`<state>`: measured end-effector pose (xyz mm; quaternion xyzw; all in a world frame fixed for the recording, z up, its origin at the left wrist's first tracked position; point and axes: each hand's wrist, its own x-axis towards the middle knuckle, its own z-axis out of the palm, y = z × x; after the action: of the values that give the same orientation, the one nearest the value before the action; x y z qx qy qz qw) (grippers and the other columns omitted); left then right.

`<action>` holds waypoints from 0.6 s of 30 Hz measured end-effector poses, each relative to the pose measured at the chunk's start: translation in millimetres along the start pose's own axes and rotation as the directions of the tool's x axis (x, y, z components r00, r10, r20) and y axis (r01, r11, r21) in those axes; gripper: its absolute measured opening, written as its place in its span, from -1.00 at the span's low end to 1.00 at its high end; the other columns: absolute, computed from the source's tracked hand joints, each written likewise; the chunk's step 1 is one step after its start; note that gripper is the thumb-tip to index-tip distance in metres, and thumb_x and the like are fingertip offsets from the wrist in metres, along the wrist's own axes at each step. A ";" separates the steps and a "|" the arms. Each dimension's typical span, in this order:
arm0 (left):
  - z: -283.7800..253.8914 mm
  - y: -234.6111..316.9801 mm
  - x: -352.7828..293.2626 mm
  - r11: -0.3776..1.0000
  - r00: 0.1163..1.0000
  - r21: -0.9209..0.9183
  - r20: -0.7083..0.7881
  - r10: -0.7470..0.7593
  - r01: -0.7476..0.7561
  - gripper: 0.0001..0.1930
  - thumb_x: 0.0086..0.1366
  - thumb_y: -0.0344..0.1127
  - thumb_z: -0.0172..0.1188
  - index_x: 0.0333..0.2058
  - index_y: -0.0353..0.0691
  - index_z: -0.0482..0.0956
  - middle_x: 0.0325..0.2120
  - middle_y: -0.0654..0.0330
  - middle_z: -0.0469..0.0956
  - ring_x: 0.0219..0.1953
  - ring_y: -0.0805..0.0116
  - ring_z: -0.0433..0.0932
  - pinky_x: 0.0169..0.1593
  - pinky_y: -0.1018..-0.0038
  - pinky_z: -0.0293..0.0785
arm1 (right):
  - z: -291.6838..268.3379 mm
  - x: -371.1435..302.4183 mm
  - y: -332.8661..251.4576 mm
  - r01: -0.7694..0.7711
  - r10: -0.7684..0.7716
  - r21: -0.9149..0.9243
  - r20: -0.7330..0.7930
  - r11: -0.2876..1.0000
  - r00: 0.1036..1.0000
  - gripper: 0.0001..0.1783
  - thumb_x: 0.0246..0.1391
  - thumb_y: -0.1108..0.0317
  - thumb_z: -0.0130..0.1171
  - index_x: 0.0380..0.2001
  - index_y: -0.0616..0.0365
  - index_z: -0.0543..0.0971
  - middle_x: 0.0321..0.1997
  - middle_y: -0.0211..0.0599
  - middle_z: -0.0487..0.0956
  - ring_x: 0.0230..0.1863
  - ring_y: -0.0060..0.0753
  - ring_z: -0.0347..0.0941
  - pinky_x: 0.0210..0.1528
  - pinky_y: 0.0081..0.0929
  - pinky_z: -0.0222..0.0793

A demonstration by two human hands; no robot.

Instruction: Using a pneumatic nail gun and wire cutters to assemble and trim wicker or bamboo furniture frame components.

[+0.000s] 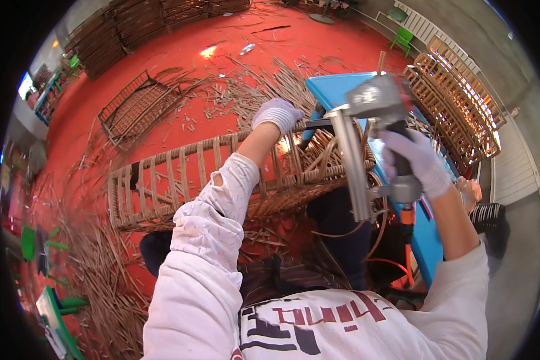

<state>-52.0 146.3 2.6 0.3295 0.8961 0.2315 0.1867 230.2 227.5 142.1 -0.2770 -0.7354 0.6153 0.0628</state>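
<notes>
A long wicker basket frame [180, 157] with wrapped rails and upright slats lies across in front of me, over my lap. My left hand [278, 114], in a pale glove, is closed over its upper rail, and the fingertips are hidden. In my right hand [420, 157], also gloved, is a grey pneumatic nail gun [375, 99], gripped by its dark handle. Its silver magazine [351, 165] stands nearly upright beside the basket's right end. The gun looks slightly blurred. An orange air hose [409, 264] runs down from the handle.
A blue table [336, 85] stands at my right. Loose wicker strips [264, 90] litter the red floor [180, 57]. Another wicker basket [141, 108] lies ahead to the left. Finished-looking wicker frames [456, 102] lean at the right, and brown stacks [126, 27] rise at the back.
</notes>
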 end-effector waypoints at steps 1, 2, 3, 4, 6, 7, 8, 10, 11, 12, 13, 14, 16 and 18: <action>-0.2 -1.6 -0.6 1.000 1.000 -0.031 -0.009 0.000 0.000 -0.49 0.14 0.16 0.12 -0.17 -0.14 0.67 -0.09 0.01 0.60 -0.01 0.02 0.55 0.08 0.22 0.44 | -11.3 -16.7 2.9 0.033 -0.027 0.065 -0.081 0.997 0.996 -0.67 0.07 0.12 0.27 -0.49 0.18 0.52 -0.68 -0.40 0.45 -0.66 -0.56 0.43 -0.57 -0.59 0.34; -0.2 -4.8 -2.7 1.000 1.000 -0.021 -0.001 0.005 -0.005 -0.49 0.14 0.16 0.12 -0.17 -0.14 0.67 -0.09 0.01 0.60 -0.01 0.02 0.55 0.08 0.22 0.44 | -25.0 -29.8 7.7 0.071 -0.049 0.127 -0.166 0.989 0.985 -0.69 0.07 0.14 0.27 -0.44 0.18 0.52 -0.67 -0.40 0.45 -0.67 -0.56 0.43 -0.59 -0.59 0.34; -4.3 4.5 -11.3 0.999 0.999 -0.013 -0.003 0.038 -0.038 -0.48 0.17 0.17 0.11 -0.11 -0.11 0.65 -0.02 0.04 0.57 0.03 0.02 0.54 0.10 0.22 0.44 | -46.1 -40.7 15.5 0.047 -0.010 0.140 -0.258 0.989 0.966 -0.70 0.08 0.16 0.27 -0.39 0.21 0.52 -0.66 -0.39 0.45 -0.67 -0.55 0.43 -0.61 -0.57 0.35; -5.4 10.0 -15.8 0.997 0.997 -0.005 -0.001 0.077 -0.077 -0.47 0.19 0.19 0.09 -0.05 -0.08 0.63 0.04 0.07 0.55 0.07 0.02 0.52 0.13 0.22 0.44 | -68.0 -54.3 25.3 0.023 0.034 0.155 -0.354 0.988 0.935 -0.70 0.08 0.18 0.27 -0.35 0.23 0.52 -0.66 -0.38 0.45 -0.68 -0.53 0.42 -0.62 -0.55 0.35; 3.7 2.9 -6.0 0.997 0.994 0.007 -0.077 0.073 -0.072 -0.53 0.21 0.15 0.06 -0.11 -0.06 0.66 -0.05 0.08 0.59 -0.01 0.01 0.57 0.07 0.25 0.45 | -107.2 -74.4 50.5 -0.018 0.061 0.103 -0.429 0.995 0.901 -0.72 0.08 0.20 0.27 -0.31 0.21 0.53 -0.63 -0.37 0.47 -0.67 -0.50 0.43 -0.62 -0.54 0.38; 4.1 -8.9 -2.2 0.992 0.992 -0.052 -0.054 0.114 -0.117 -0.53 0.22 0.14 0.06 -0.15 -0.09 0.67 -0.10 0.07 0.61 -0.06 0.01 0.58 0.03 0.26 0.46 | -119.8 -80.6 64.9 -0.058 0.075 0.051 -0.469 0.997 0.880 -0.72 0.09 0.19 0.26 -0.31 0.20 0.54 -0.61 -0.37 0.49 -0.65 -0.52 0.45 -0.60 -0.55 0.37; 6.0 -16.9 0.7 0.980 0.987 -0.117 -0.026 0.158 -0.160 -0.52 0.22 0.14 0.06 -0.19 -0.13 0.68 -0.16 0.05 0.63 -0.10 0.01 0.59 -0.01 0.27 0.46 | -136.8 -85.7 85.1 -0.108 0.092 -0.002 -0.512 0.994 0.854 -0.72 0.10 0.19 0.25 -0.31 0.20 0.54 -0.59 -0.36 0.51 -0.62 -0.53 0.46 -0.58 -0.57 0.37; 12.4 -9.3 -7.6 0.957 0.976 -0.218 -0.146 0.160 -0.189 -0.51 0.19 0.16 0.11 -0.26 -0.17 0.69 -0.29 0.02 0.65 -0.20 0.03 0.61 -0.08 0.29 0.45 | -188.9 -96.0 155.3 -0.220 0.044 -0.227 -0.595 0.949 0.803 -0.58 0.02 0.09 0.28 -0.27 0.27 0.55 -0.55 -0.31 0.54 -0.56 -0.44 0.50 -0.46 -0.50 0.43; 12.2 -5.6 -7.5 0.961 0.980 -0.216 -0.135 0.147 -0.174 -0.51 0.18 0.16 0.13 -0.27 -0.18 0.69 -0.32 0.01 0.65 -0.23 0.05 0.61 -0.08 0.30 0.45 | -216.4 -102.1 195.3 -0.456 -0.137 -0.551 -0.729 0.699 0.671 -0.41 -0.11 -0.02 0.31 -0.21 0.32 0.54 -0.52 -0.17 0.57 -0.48 -0.29 0.55 -0.29 -0.39 0.49; 8.6 -9.8 -8.4 0.969 0.985 -0.203 -0.136 0.111 -0.137 -0.51 0.17 0.16 0.15 -0.28 -0.19 0.69 -0.36 0.01 0.65 -0.27 0.08 0.61 -0.09 0.31 0.45 | -209.0 -102.3 194.2 -0.577 0.013 -0.507 -0.744 0.640 0.668 -0.35 -0.17 -0.06 0.31 -0.17 0.32 0.55 -0.37 0.00 0.61 -0.32 -0.17 0.58 -0.11 -0.29 0.47; 9.3 -8.5 -8.4 0.968 0.982 -0.193 -0.127 0.138 -0.161 -0.51 0.17 0.16 0.15 -0.28 -0.19 0.69 -0.36 0.01 0.65 -0.27 0.08 0.61 -0.09 0.31 0.45 | -220.8 -108.6 210.3 -0.675 0.171 -0.426 -0.758 0.602 0.630 -0.38 -0.12 -0.02 0.28 -0.14 0.30 0.54 -0.28 0.04 0.62 -0.25 -0.17 0.59 -0.06 -0.28 0.46; 12.1 -7.4 -8.2 0.964 0.976 -0.195 -0.160 0.148 -0.178 -0.52 0.17 0.15 0.17 -0.28 -0.19 0.70 -0.39 0.03 0.65 -0.30 0.15 0.61 -0.11 0.34 0.45 | -231.9 -113.1 231.2 -0.763 0.325 -0.346 -0.752 0.546 0.573 -0.42 -0.08 0.01 0.26 -0.12 0.29 0.54 -0.19 0.07 0.62 -0.18 -0.16 0.59 -0.02 -0.27 0.45; 15.2 -4.1 -10.9 0.962 0.969 -0.181 -0.180 0.170 -0.202 -0.53 0.16 0.14 0.19 -0.29 -0.18 0.70 -0.43 0.05 0.65 -0.33 0.22 0.61 -0.12 0.36 0.45 | -229.8 -119.1 261.5 -0.841 0.273 -0.369 -0.827 0.397 0.492 -0.44 -0.03 0.02 0.25 -0.10 0.27 0.54 -0.13 0.07 0.61 -0.15 -0.16 0.59 0.00 -0.25 0.45; 12.8 -0.1 -14.7 0.979 0.976 -0.155 -0.192 0.099 -0.130 -0.55 0.16 0.13 0.23 -0.29 -0.17 0.71 -0.46 0.11 0.66 -0.38 0.33 0.60 -0.16 0.40 0.46 | -226.4 -120.4 281.9 -0.894 0.215 -0.381 -0.877 0.235 0.430 -0.46 0.01 0.03 0.24 -0.09 0.25 0.53 -0.06 0.06 0.60 -0.12 -0.16 0.59 0.03 -0.23 0.45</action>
<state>-35.3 139.9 -5.4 0.3412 0.8664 0.3455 0.1165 522.3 391.4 -39.7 -0.7351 -0.6745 0.0074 -0.0686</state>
